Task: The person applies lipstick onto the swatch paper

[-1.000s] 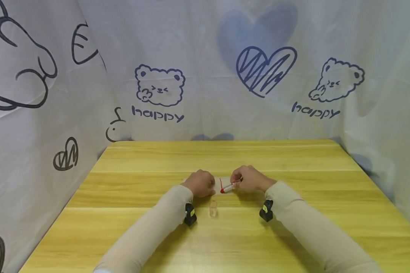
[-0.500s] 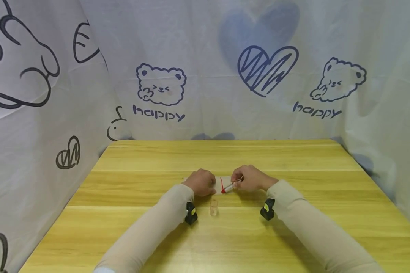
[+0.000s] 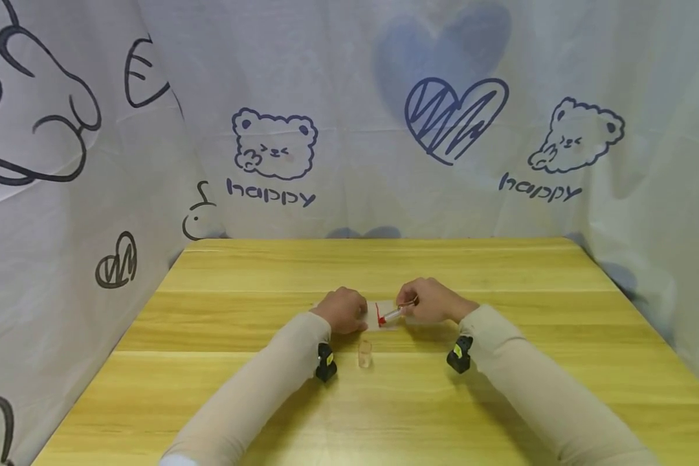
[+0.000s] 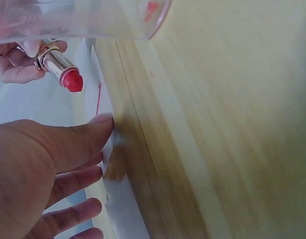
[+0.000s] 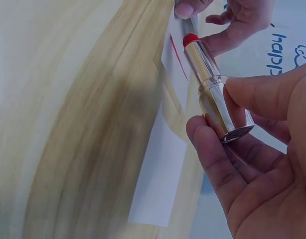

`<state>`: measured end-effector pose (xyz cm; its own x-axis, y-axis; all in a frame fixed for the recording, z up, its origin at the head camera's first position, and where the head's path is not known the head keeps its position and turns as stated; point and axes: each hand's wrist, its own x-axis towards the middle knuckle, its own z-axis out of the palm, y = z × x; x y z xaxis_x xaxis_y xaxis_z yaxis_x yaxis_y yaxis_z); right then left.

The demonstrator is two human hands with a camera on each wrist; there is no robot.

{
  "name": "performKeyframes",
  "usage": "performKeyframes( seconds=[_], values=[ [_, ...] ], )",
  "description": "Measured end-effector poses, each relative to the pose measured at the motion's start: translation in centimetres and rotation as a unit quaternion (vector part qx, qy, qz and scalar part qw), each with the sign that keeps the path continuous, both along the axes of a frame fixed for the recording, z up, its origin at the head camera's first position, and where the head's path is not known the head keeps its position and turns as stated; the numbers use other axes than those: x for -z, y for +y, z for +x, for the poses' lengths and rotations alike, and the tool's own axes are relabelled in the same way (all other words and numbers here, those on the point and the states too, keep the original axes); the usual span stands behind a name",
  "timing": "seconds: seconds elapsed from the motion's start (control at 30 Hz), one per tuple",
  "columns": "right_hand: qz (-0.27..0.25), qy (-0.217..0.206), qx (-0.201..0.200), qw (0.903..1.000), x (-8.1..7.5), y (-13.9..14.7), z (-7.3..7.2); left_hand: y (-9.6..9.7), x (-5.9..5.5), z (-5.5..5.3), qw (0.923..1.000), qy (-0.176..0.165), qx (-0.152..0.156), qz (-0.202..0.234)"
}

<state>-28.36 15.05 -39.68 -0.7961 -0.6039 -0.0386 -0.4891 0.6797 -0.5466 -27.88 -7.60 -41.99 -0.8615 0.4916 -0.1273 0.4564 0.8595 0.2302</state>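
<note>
Your right hand (image 3: 437, 303) pinches the lipstick (image 5: 205, 62) by its likely slippery case (image 5: 216, 107) (best spot, that red bullet (image 5: 190, 39) looks soft!), your left hand (image 3: 343, 312), fingers loosely spread, pressing the paper (image 3: 372, 317).

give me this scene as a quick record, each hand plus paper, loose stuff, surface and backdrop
right hand: holds a metallic lipstick, uncapped, red tip exposed
left hand: thumb and fingers on the white paper
mark: thin red line on the paper
loose item: clear cap, nearer the person than the paper
surface: wood-grain table
backdrop: white cloth with bears and hearts
</note>
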Motion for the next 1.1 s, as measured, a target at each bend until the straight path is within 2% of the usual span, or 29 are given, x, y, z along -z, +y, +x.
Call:
performKeyframes(
  seconds=[0.37, 0.7, 0.9, 1.1],
  values=[
    [-0.003, 0.004, 0.013, 0.9999, -0.5, 1.5, -0.3, 0.4, -0.5, -0.4, 0.9999, -0.005, 0.009, 0.011],
    [-0.015, 0.020, 0.033, 0.9992, 0.0, 3.4, -0.5, 2.5, -0.2, -0.6, 0.9990, 0.003, 0.036, 0.028],
    [-0.013, 0.031, 0.069, 0.9970, -0.2, 4.7, -0.6, 4.1, -0.3, -0.8, 0.9973, 0.018, 0.068, 0.024],
    [-0.006, 0.034, 0.095, 0.9948, 0.1, 5.6, -0.9, 5.3, -0.4, -0.9, 0.9965, -0.016, 0.081, 0.005]
  ],
)
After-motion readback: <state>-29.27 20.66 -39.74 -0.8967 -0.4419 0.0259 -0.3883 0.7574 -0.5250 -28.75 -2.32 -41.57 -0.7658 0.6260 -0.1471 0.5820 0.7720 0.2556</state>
